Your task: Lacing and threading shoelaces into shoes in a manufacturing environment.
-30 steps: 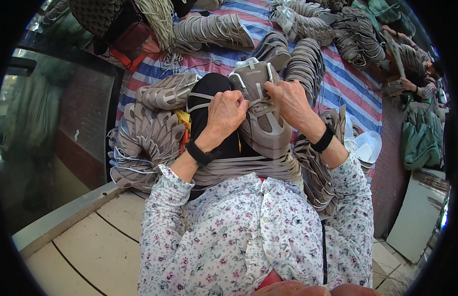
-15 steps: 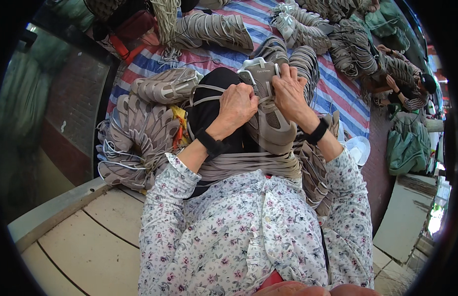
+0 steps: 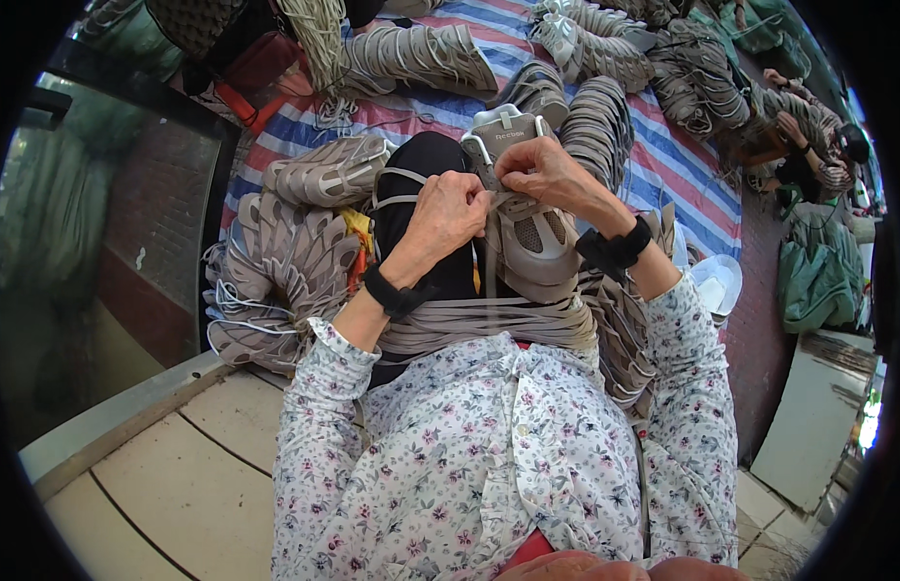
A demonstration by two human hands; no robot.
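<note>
A taupe shoe upper (image 3: 535, 254) with mesh panels lies over my lap, its toe toward me and its tongue (image 3: 508, 128) pointing away. My left hand (image 3: 440, 215) is closed in a pinch beside its left edge, on a flat taupe shoelace (image 3: 400, 174) that loops out over my black-clad knee. Above the lacing area my right hand (image 3: 549, 174) has thumb and forefinger together at the eyelets, on the lace as well. The exact spot between the fingertips is partly hidden. A thick bundle of taupe laces (image 3: 469, 327) stretches across my lap.
Stacked shoe uppers (image 3: 276, 281) curve on my left, with another stack (image 3: 597, 121) beyond the right hand. More stacks (image 3: 411, 60) lie on the striped sheet (image 3: 687, 198). A glass panel (image 3: 92, 261) stands at left. Another person (image 3: 808, 145) handles uppers at far right.
My right hand has moved from the upper's right edge inward to the eyelets, now pinching. My left hand has shifted slightly left and down, fingers still closed.
</note>
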